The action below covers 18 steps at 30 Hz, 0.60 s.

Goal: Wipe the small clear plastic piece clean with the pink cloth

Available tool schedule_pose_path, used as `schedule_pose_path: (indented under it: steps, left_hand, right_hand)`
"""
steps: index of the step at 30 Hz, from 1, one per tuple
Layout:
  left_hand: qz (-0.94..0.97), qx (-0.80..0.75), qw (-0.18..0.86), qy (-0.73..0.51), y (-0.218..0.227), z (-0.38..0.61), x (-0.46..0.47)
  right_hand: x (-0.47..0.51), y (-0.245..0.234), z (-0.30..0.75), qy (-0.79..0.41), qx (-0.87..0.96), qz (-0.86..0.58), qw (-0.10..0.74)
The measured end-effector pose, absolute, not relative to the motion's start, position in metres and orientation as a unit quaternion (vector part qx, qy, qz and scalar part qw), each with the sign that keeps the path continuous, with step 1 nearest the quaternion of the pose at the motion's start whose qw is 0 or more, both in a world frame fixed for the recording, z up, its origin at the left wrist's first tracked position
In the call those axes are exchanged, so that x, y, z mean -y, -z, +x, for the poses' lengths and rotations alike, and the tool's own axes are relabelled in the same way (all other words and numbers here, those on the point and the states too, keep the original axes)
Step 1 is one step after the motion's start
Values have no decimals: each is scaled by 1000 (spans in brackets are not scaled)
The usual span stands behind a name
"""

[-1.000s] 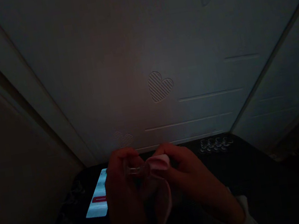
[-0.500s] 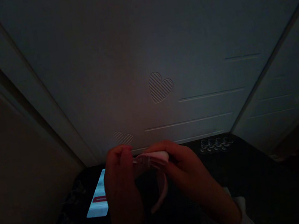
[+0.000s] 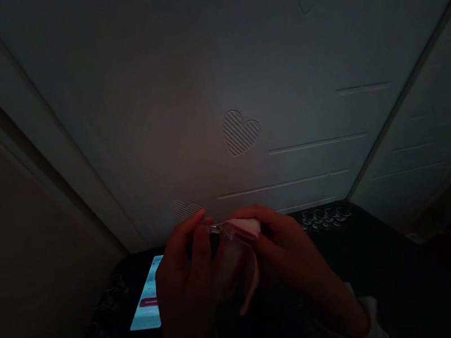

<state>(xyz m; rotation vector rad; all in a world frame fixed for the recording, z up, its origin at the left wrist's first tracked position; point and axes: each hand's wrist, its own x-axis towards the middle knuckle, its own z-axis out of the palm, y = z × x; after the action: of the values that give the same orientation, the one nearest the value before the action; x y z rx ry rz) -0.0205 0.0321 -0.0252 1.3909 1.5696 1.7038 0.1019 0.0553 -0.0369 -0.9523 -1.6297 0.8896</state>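
The light is dim. My right hand [image 3: 282, 240] is closed on a folded pink ribbon-like strip [image 3: 245, 226], pinched between thumb and fingers. A loose tail of the strip hangs down and curves below the fold. My left hand [image 3: 185, 267] is closed too, its thumb and forefinger pinching a small shiny piece [image 3: 214, 228] at the strip's left end. Whether that piece is clear plastic or metal I cannot tell. Both hands are raised above the dark tabletop.
A lit phone screen [image 3: 148, 312] lies left of my left hand, partly covered by it. Several shiny ring-shaped pieces [image 3: 325, 217] sit together at the back right of the dark table [image 3: 377, 259]. Behind stands a pale panel [image 3: 182, 113] with heart-shaped grooves.
Both hands have shifted slightly right with the pink strip, and its hanging tail has moved right with them. My left fingers have turned a little toward the strip's end.
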Motion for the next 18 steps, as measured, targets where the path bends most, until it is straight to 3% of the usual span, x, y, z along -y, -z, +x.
schedule_pose_path:
  steps: [8,14,18]
  left_hand:
    - [526,-548,197,-620,22,-18,-28]
    - [519,-480,236,-667,25,-16,-26]
    - [482,-449,291,-694,27,-15,-26]
  right_hand:
    - [-58,33,100,-464,613,-396,502]
    - [-60,33,100,-561,567,-348,492]
    - [-59,33,100,-559,566,-344,499]
